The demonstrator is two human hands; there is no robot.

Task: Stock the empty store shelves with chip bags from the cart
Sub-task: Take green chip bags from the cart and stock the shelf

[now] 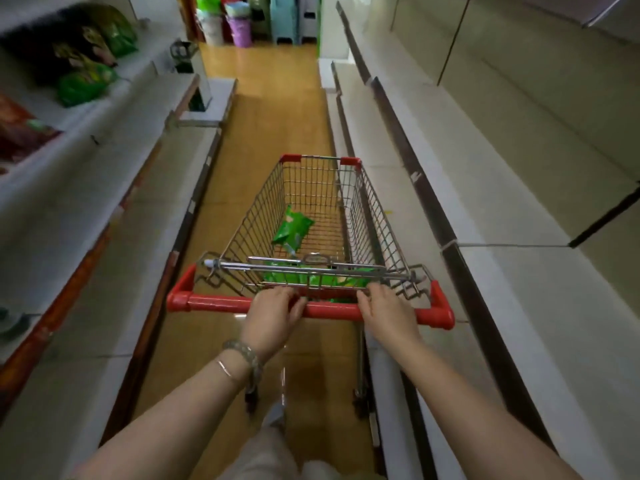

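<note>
**Both hands on the cart handle, chip bags lying in the basket**

The wire cart (377,216) stood in a narrow aisle on a wood-coloured floor (277,116), its front end pointing away from the person. The left hand (273,317) sat on the red handle (332,310) left of the middle, its fingers curled over the front of the bar and gripping it. Two bracelets (242,358) circled that wrist. The right hand (388,315) lay across the same bar right of the middle, with its fingers reaching forward past the bar to the wire. Whether they wrapped round the handle or merely rested there could not be told.

Inside the basket, one green chip bag (292,230) lay tilted against the left wire wall, about halfway along. More green bags (311,277) lay flat at the near end, just beyond the handle and partly hidden behind the folding wire flap.

Pale right-hand shelves (519,168) ran along the cart's right side, with the cart close beside their lower edge. The left-hand shelves (104,209) carried goods on the upper levels. A bright green bag (85,84) sat there beside dark packets (62,46), and a reddish packet (17,129) lay nearer the person. All of them were blurred. At the far end of the aisle stood coloured plastic bins and stools (239,32).
</note>
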